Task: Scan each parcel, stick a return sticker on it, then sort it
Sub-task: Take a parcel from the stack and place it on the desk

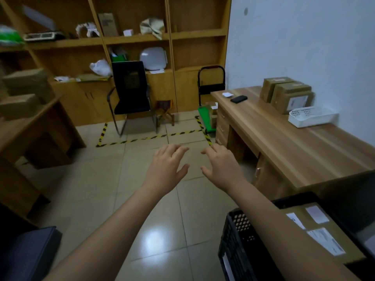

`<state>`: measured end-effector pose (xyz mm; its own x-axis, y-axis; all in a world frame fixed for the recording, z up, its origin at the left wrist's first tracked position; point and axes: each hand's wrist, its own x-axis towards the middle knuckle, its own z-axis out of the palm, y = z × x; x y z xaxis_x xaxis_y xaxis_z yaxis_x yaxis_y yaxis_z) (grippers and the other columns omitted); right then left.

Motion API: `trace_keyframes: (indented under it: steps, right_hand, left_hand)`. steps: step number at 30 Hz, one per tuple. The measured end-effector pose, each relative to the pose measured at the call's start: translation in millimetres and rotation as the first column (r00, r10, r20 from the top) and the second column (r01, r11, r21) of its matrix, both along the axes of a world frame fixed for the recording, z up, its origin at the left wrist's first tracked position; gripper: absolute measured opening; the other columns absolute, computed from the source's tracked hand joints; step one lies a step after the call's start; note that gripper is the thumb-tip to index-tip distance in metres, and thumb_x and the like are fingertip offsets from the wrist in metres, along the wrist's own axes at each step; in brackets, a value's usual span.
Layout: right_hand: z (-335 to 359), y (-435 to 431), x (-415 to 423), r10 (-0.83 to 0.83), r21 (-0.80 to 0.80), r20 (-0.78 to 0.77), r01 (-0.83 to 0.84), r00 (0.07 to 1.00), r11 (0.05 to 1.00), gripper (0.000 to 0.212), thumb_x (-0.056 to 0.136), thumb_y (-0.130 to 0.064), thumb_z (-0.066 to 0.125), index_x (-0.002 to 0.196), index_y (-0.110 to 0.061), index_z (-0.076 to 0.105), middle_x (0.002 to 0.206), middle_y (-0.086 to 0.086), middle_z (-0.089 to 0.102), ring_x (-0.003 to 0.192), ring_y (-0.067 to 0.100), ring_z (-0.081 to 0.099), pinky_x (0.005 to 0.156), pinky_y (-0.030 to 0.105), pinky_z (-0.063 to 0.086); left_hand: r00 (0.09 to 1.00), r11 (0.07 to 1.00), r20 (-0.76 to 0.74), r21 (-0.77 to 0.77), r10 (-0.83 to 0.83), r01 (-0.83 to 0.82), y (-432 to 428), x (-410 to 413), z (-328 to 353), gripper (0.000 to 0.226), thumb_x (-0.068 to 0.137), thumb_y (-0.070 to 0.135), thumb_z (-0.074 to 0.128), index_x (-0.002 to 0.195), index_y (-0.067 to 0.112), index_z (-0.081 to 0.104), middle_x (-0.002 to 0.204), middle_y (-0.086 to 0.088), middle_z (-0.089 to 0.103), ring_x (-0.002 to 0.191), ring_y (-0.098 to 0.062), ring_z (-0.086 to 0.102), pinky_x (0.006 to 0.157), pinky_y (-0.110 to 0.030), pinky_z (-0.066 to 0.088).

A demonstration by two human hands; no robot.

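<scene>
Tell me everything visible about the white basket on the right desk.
The white basket looks like plastic, low and rectangular, with perforated lattice walls and a smooth rim. It stands upright on the wooden desk, close to the wall, just in front of the stacked cardboard parcels. Its inside looks empty.

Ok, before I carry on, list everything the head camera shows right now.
parcels: three, brown, far end of the right desk
basket: one, white, right desk beside them
device: one, black, right desk
slip: one, white, beside the device
crate: one, black, lower right
labelled parcel: one, brown, in the crate
blurred parcels: at least two, brown, left desk
chair: one, black, before the shelves
hand truck: one, black and green, past the right desk
tape: yellow-black, floor
left hand: one, open, empty, over the floor
right hand: one, open, empty, beside it
</scene>
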<state>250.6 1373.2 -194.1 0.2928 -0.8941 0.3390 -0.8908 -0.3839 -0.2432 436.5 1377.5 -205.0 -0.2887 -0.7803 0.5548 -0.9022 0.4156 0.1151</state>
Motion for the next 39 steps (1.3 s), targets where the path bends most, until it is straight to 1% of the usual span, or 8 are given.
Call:
trace_keyframes:
  steps: [7,11,16,19,23,30,34,39]
  right_hand:
    - [14.6,-123.2,9.9,-0.028,-0.019,-0.017,0.027,0.999,0.999,0.040,0.087,-0.030,0.064,0.125,-0.020,0.055,0.122,-0.002,0.054,0.114,0.016,0.049,0.098,0.032,0.043]
    - [14.6,-190.5,24.3,-0.072,-0.037,-0.030,0.071,0.997,0.997,0.038,0.086,-0.029,0.065,0.122,-0.020,0.056,0.120,-0.002,0.055,0.108,0.016,0.050,0.093,0.031,0.043]
    - [12.1,-276.3,51.4,-0.166,-0.045,-0.034,0.164,0.986,0.985,0.037,0.087,-0.030,0.063,0.123,-0.021,0.056,0.121,-0.002,0.054,0.110,0.017,0.049,0.094,0.031,0.041]
    - [17.1,-319.4,66.1,-0.242,-0.011,-0.008,0.242,0.970,0.970,0.036,0.088,-0.031,0.064,0.122,-0.021,0.056,0.119,-0.003,0.054,0.108,0.016,0.049,0.092,0.029,0.040]
    - [26.7,-367.7,70.7,-0.334,-0.013,0.010,0.334,0.942,0.942,0.035,0.087,-0.031,0.066,0.120,-0.022,0.057,0.117,-0.005,0.053,0.109,0.015,0.049,0.092,0.028,0.040]
    - [26.5,-456.3,36.1,-0.474,0.017,0.016,0.474,0.880,0.881,0.035,0.087,-0.027,0.064,0.121,-0.025,0.056,0.116,-0.006,0.052,0.108,0.015,0.047,0.087,0.025,0.038]
    - [24.8,-519.4,-4.0,-0.546,0.010,-0.004,0.546,0.838,0.838,0.034,0.088,-0.029,0.062,0.121,-0.024,0.055,0.120,-0.004,0.051,0.111,0.018,0.046,0.087,0.027,0.036]
    - [28.7,-594.7,-56.5,-0.604,0.023,0.004,0.604,0.797,0.797,0.040,0.089,-0.031,0.062,0.128,-0.028,0.051,0.127,-0.007,0.048,0.118,0.014,0.043,0.095,0.026,0.037]
  left_hand:
    - [0.999,1.000,-0.050,-0.025,-0.017,0.016,-124.2,8.6,13.6,0.044,0.083,0.030,0.071,0.123,0.016,0.060,0.114,-0.004,0.061,0.109,-0.026,0.056,0.095,-0.041,0.044]
    - [0.996,0.998,-0.063,-0.031,-0.061,0.059,-201.8,23.3,8.5,0.044,0.082,0.030,0.071,0.122,0.016,0.060,0.111,-0.005,0.061,0.104,-0.027,0.058,0.089,-0.042,0.045]
    - [0.986,0.987,-0.027,-0.022,-0.162,0.161,-301.2,49.3,9.5,0.043,0.086,0.034,0.066,0.125,0.017,0.057,0.116,-0.003,0.060,0.109,-0.025,0.055,0.093,-0.040,0.044]
    - [0.974,0.974,-0.015,-0.001,-0.227,0.227,-358.9,60.9,16.7,0.044,0.087,0.036,0.064,0.127,0.018,0.056,0.118,-0.002,0.059,0.112,-0.023,0.053,0.095,-0.038,0.042]
    - [0.947,0.947,0.020,-0.013,-0.322,0.322,-428.9,61.3,28.2,0.042,0.086,0.034,0.065,0.125,0.020,0.056,0.118,0.000,0.058,0.113,-0.022,0.053,0.096,-0.036,0.041]
    - [0.887,0.886,0.013,-0.034,-0.462,0.463,-538.5,16.2,26.9,0.041,0.083,0.029,0.069,0.121,0.017,0.059,0.114,-0.002,0.060,0.110,-0.024,0.055,0.092,-0.036,0.043]
    - [0.864,0.864,0.013,-0.008,-0.504,0.504,-610.8,-29.3,27.2,0.042,0.086,0.032,0.067,0.124,0.018,0.057,0.119,-0.001,0.058,0.114,-0.023,0.052,0.097,-0.038,0.040]
    - [0.835,0.835,0.027,-0.017,-0.550,0.551,-699.1,-88.1,34.4,0.043,0.086,0.035,0.067,0.126,0.021,0.057,0.118,0.001,0.058,0.113,-0.020,0.050,0.096,-0.035,0.039]
